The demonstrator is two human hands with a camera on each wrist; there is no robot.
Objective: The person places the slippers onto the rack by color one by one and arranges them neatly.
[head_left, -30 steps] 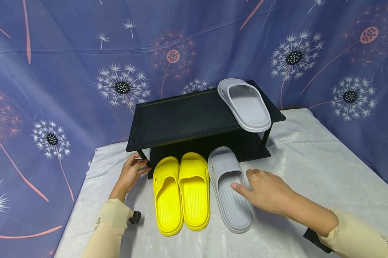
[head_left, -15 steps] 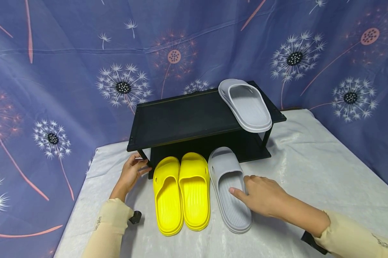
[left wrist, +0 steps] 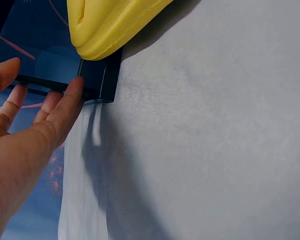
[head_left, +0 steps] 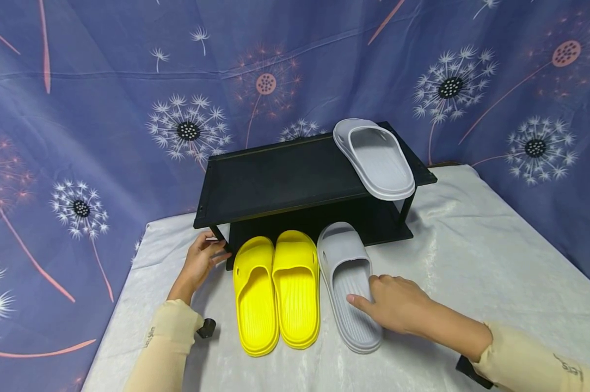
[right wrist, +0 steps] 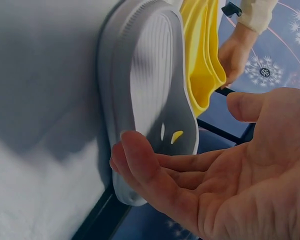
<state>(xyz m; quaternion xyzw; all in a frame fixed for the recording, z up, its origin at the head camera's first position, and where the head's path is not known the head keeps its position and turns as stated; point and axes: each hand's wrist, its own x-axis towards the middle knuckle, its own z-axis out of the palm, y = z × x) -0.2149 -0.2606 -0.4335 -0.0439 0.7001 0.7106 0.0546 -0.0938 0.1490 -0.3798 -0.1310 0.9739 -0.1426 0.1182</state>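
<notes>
My left hand (head_left: 197, 265) is at the left end of the black shoe rack (head_left: 280, 179), its fingertips touching the rack's side frame (left wrist: 50, 83). Its thumb stands apart. My right hand (head_left: 398, 303) is at the right side of a grey slipper (head_left: 346, 288), fingers along the outer edge and thumb above the footbed. In the right wrist view the fingers (right wrist: 140, 160) reach the slipper's edge, while the thumb stays away from it. A pair of yellow slippers (head_left: 258, 310) lies left of the grey one. Another grey slipper (head_left: 380, 160) rests on the rack's top shelf, at the right.
A pale cloth (head_left: 471, 261) covers the table. Behind it hangs a blue curtain (head_left: 324, 65) with dandelion prints. The rack's lower shelf (head_left: 383, 231) lies just behind the front slippers, whose toes reach its front edge.
My right hand has slid a little toward me along the grey slipper's right side. The slippers and my left hand have stayed in place.
</notes>
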